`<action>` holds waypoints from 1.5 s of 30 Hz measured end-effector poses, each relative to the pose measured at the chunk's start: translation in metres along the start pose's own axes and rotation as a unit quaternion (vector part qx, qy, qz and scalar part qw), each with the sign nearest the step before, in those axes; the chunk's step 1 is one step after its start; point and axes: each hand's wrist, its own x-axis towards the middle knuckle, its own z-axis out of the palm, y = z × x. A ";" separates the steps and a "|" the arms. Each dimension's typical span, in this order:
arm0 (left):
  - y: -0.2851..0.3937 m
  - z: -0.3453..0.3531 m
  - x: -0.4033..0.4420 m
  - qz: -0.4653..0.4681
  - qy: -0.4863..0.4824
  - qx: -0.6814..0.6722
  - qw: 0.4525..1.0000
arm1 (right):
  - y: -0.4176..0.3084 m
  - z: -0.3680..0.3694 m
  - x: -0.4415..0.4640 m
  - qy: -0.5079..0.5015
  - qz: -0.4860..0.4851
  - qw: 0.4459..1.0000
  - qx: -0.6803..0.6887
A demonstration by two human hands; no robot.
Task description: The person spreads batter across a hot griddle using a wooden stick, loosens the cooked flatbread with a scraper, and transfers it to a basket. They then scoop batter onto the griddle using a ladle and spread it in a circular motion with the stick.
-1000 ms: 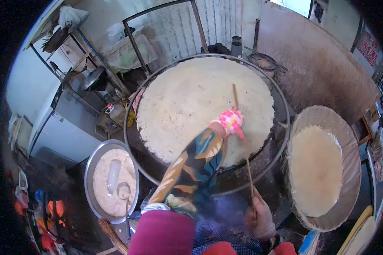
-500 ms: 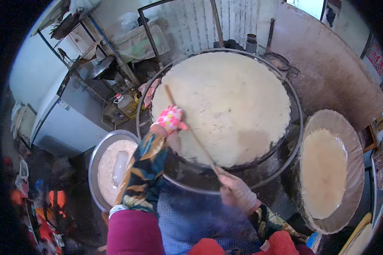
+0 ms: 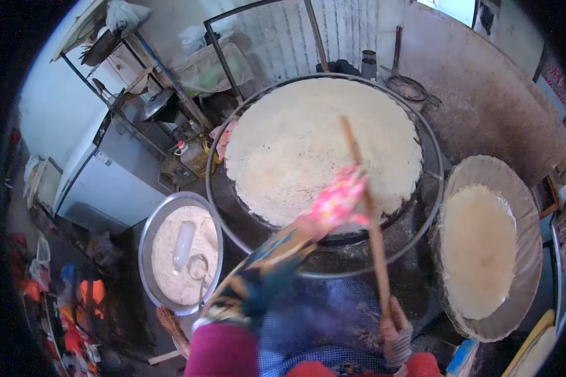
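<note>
My left hand [image 3: 336, 201], in a pink flowered glove and slightly smeared by motion, is closed around the middle of a long wooden stick [image 3: 378, 257]. Lower down, my right hand [image 3: 396, 336], in a pale glove, grips the stick's near end. The stick slants away from me over the right part of a large, thin round flatbread [image 3: 321, 138]. That pale sheet covers most of a wide round griddle [image 3: 233, 204] with a metal ring around it. Whether the stick touches the flatbread, I cannot tell.
At left stands a metal bowl [image 3: 146, 264] of pale batter [image 3: 170, 276], holding a white oblong object [image 3: 183, 245] and a ladle [image 3: 198, 267]. On the right, a cloth-lined basket [image 3: 527, 251] holds another flatbread [image 3: 479, 251]. A white fridge [image 3: 107, 188] and cluttered shelves are behind the bowl.
Both hands have moved right, the left also slightly downward and the right toward me. The stick has swung from a leftward slant to a steeper one over the flatbread's right side.
</note>
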 end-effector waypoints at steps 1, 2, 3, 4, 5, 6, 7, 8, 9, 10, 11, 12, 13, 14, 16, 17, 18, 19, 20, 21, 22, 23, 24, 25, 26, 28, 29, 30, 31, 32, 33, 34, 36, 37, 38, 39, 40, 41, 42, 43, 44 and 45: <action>0.002 0.020 0.027 0.038 0.012 0.028 0.999 | -0.014 -0.005 0.005 0.023 0.051 0.998 0.040; -0.010 0.043 0.046 0.024 -0.091 0.059 0.994 | -0.027 -0.009 0.011 0.050 0.100 0.990 0.081; -0.022 0.062 0.058 0.009 -0.192 0.089 0.977 | -0.038 -0.012 0.021 -0.030 0.141 0.979 0.142; -0.032 0.062 0.061 0.010 -0.191 0.082 0.978 | -0.050 -0.010 0.030 -0.063 0.185 0.956 0.220; -0.047 0.057 0.059 -0.054 -0.217 0.072 0.972 | -0.064 -0.009 0.039 -0.090 0.234 0.922 0.295; -0.059 0.049 0.048 -0.118 -0.246 0.063 0.960 | -0.077 -0.007 0.048 -0.111 0.286 0.882 0.358; -0.063 0.037 0.030 -0.095 -0.183 0.093 0.974 | -0.071 -0.004 0.051 -0.120 0.335 0.850 0.389; -0.067 0.020 0.014 -0.070 -0.116 0.124 0.983 | -0.066 -0.001 0.058 -0.131 0.378 0.816 0.418; -0.076 0.013 -0.001 -0.093 -0.134 0.131 0.978 | -0.061 0.003 0.065 -0.213 0.361 0.778 0.469; -0.084 0.005 -0.014 -0.117 -0.151 0.138 0.972 | -0.062 0.009 0.069 -0.212 0.362 0.776 0.471; -0.091 -0.003 -0.028 -0.117 -0.152 0.138 0.972 | -0.064 0.018 0.071 -0.250 0.361 0.777 0.452; -0.095 -0.011 -0.044 -0.132 -0.140 0.147 0.970 | -0.064 0.025 0.071 -0.287 0.361 0.775 0.432; -0.099 -0.018 -0.062 -0.149 -0.128 0.155 0.968 | -0.058 0.031 0.072 -0.303 0.362 0.764 0.440; -0.103 -0.024 -0.083 -0.151 -0.109 0.172 0.967 | -0.054 0.041 0.072 -0.304 0.364 0.763 0.440; -0.103 -0.043 -0.123 -0.166 -0.087 0.183 0.965 | -0.042 0.062 0.069 -0.324 0.287 0.849 0.303; -0.099 -0.056 -0.141 -0.178 -0.084 0.177 0.964 | -0.034 0.071 0.067 -0.321 0.285 0.861 0.272; -0.100 -0.064 -0.161 -0.182 -0.093 0.196 0.959 | -0.026 0.081 0.066 -0.318 0.283 0.872 0.242; -0.097 -0.068 -0.182 -0.189 -0.077 0.209 0.956 | -0.033 0.086 0.059 -0.334 0.237 0.892 0.191; -0.078 -0.079 -0.191 -0.219 -0.090 0.200 0.951 | -0.037 0.087 0.052 -0.346 0.190 0.908 0.139; -0.066 -0.076 -0.207 -0.197 -0.073 0.219 0.953 | -0.020 0.090 0.041 -0.339 0.106 0.921 0.158; -0.052 -0.076 -0.208 -0.173 -0.055 0.237 0.954 | -0.020 0.082 0.027 -0.332 0.104 0.923 0.164; -0.040 -0.069 -0.202 -0.166 -0.053 0.234 0.957 | -0.022 0.066 0.013 -0.293 0.084 0.943 0.131; -0.011 -0.061 -0.178 -0.162 -0.046 0.231 0.958 | -0.020 0.047 0.000 -0.256 0.063 0.960 0.093; 0.007 -0.048 -0.147 -0.143 -0.019 0.170 0.975 | -0.011 0.023 -0.012 -0.211 0.043 0.975 0.053; 0.023 -0.033 -0.107 -0.096 -0.008 0.113 0.989 | 0.003 -0.003 -0.025 -0.167 0.023 0.986 0.012; 0.056 -0.003 -0.024 -0.030 -0.022 0.028 0.999 | 0.020 -0.036 -0.038 -0.039 -0.023 0.999 -0.027; 0.062 0.025 0.011 -0.005 -0.040 0.016 0.999 | 0.019 -0.049 -0.039 0.007 -0.039 0.998 -0.042; 0.063 0.054 0.038 0.022 -0.058 0.004 0.998 | -0.004 -0.060 -0.033 0.020 0.086 0.994 0.068; 0.063 0.079 0.057 -0.006 -0.154 0.059 0.986 | -0.018 -0.069 -0.029 0.031 0.210 0.961 0.178; 0.063 0.095 0.068 -0.035 -0.248 0.114 0.961 | -0.018 -0.081 -0.023 0.035 0.210 0.961 0.176; 0.064 0.094 0.071 -0.033 -0.247 0.113 0.962 | -0.017 -0.094 -0.015 -0.046 0.221 0.934 0.277; 0.062 0.085 0.074 -0.038 -0.235 0.114 0.965 | -0.014 -0.094 -0.007 -0.121 0.225 0.902 0.349; 0.045 0.073 0.062 -0.052 -0.235 0.120 0.963 | -0.010 -0.087 0.003 -0.201 0.237 0.854 0.417; 0.029 0.074 0.056 -0.045 -0.202 0.135 0.969 | -0.015 -0.079 0.009 -0.191 0.280 0.835 0.433; 0.013 0.074 0.049 -0.039 -0.168 0.146 0.974 | -0.020 -0.073 0.016 -0.179 0.325 0.816 0.444; -0.006 0.071 0.041 -0.050 -0.152 0.150 0.976 | -0.021 -0.064 0.025 -0.183 0.326 0.817 0.440; -0.019 0.060 0.036 -0.056 -0.150 0.150 0.976 | -0.019 -0.051 0.036 -0.191 0.339 0.800 0.456; -0.032 0.049 0.029 -0.080 -0.161 0.157 0.971 | -0.018 -0.040 0.044 -0.199 0.354 0.783 0.471; -0.044 0.037 0.021 -0.103 -0.173 0.164 0.966 | -0.023 -0.029 0.052 -0.202 0.358 0.783 0.467; -0.055 0.025 0.013 -0.109 -0.171 0.165 0.965 | -0.028 -0.017 0.061 -0.197 0.375 0.778 0.463; -0.064 0.014 0.004 -0.134 -0.179 0.172 0.960 | -0.035 -0.005 0.069 -0.192 0.393 0.773 0.460; -0.074 0.002 -0.006 -0.157 -0.187 0.179 0.953 | -0.044 0.006 0.076 -0.197 0.395 0.772 0.457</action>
